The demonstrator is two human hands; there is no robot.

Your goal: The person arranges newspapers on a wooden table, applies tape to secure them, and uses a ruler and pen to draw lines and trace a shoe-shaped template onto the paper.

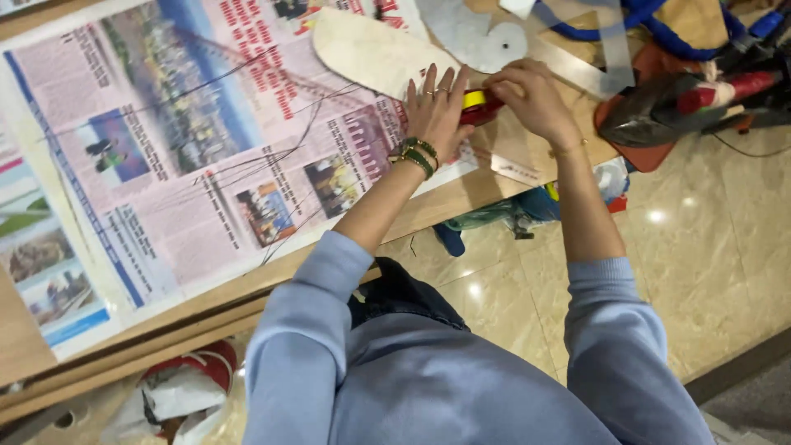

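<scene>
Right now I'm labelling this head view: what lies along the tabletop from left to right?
Newspaper → pale sole-shaped board → left hand → red and yellow tool → right hand → iron.
</scene>
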